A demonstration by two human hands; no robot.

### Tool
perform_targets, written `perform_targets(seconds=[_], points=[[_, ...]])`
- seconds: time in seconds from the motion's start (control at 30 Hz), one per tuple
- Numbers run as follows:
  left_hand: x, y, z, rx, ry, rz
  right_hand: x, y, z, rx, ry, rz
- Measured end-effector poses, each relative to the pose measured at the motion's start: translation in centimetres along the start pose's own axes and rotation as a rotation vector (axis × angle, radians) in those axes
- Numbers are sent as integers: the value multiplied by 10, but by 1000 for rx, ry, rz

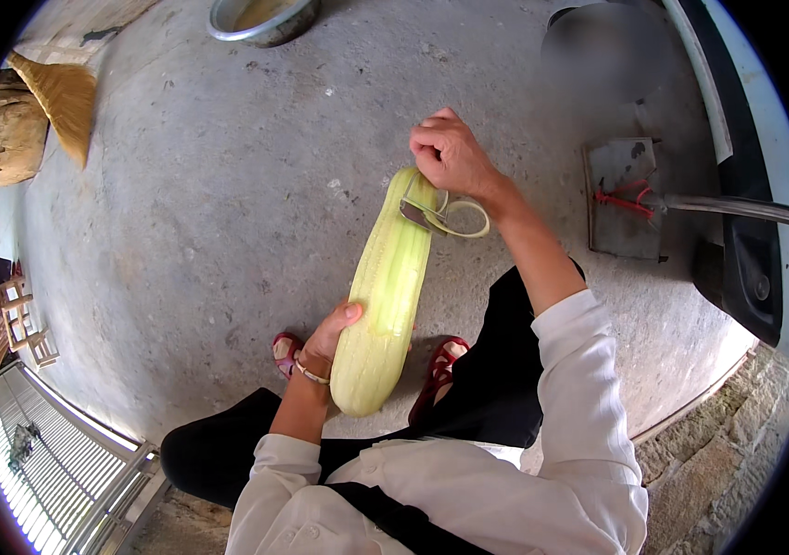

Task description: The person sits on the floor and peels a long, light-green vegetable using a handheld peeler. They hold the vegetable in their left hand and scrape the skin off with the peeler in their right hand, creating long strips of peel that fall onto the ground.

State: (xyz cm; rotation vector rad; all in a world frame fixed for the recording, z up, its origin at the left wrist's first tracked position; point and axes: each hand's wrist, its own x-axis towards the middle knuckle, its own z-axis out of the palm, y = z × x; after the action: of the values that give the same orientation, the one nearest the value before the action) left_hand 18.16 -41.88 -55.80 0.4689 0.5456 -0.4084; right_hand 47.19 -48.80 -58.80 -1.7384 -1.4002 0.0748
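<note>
A large, long, pale green gourd point(376, 305) slants across the middle, its far end tipped a little to the right. My left hand point(331, 333) grips it from the left side near its near end, thumb on top, with most of the fingers hidden underneath. At the far end my right hand point(454, 153) is closed around the handle of a peeler, which is mostly hidden in the fist. The metal peeler point(415, 215) lies against the gourd's skin. A curled strip of peel point(475, 229) hangs to the right of the blade. A brighter peeled band runs along the gourd's top.
Grey concrete floor point(200, 213) spreads around my feet. A metal basin point(269, 26) stands far ahead. At far left are a straw broom point(66, 102) and a wooden block point(7, 129). A metal plate with red ties point(621, 222) and a pole lie right; a railing point(61, 462) is near left.
</note>
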Motion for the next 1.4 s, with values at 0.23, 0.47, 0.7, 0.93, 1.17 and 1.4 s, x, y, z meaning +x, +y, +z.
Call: perform_targets(seconds=[0.23,0.47,0.7,0.93,1.17,1.4], points=[[-2,-6,-14,64,54,-27,-2,17,-5,-93,-4,-27],[1,-5,-11,53,71,-4,-2,4,6,-63,-13,-49],[-2,-4,-13,-24,88,-65,-3,23,3,-131,113,-38],[-11,-8,-23,42,-40,-20,-23,83,-29,-207,279,315],[-6,-4,-16,61,26,46,-3,24,-19,-72,148,119],[-10,-6,-17,36,-83,-1,-29,70,-22,-277,106,104]])
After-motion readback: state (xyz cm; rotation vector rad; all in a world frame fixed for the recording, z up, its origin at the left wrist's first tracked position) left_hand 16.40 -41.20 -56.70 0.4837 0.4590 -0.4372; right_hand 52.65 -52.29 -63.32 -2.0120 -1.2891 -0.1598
